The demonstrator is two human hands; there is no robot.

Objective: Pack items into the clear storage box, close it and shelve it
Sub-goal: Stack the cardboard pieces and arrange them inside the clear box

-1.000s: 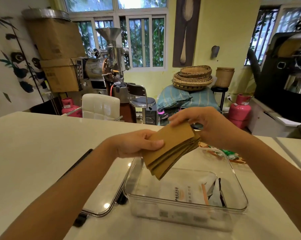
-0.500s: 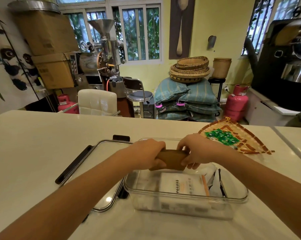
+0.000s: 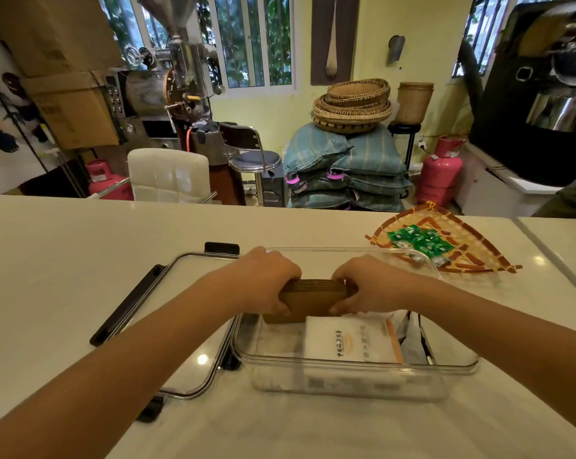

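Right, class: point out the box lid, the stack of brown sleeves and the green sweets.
Box lid (image 3: pixel 194 286), head view, on its clear panel.
Stack of brown sleeves (image 3: pixel 313 298), head view, on the front face.
Green sweets (image 3: pixel 419 240), head view, middle of the pile.

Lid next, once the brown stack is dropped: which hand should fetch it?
Left, probably. The lid lies flat on the counter beside the clear box, on the left hand's side. The right hand would have to cross over the brown stack and box.
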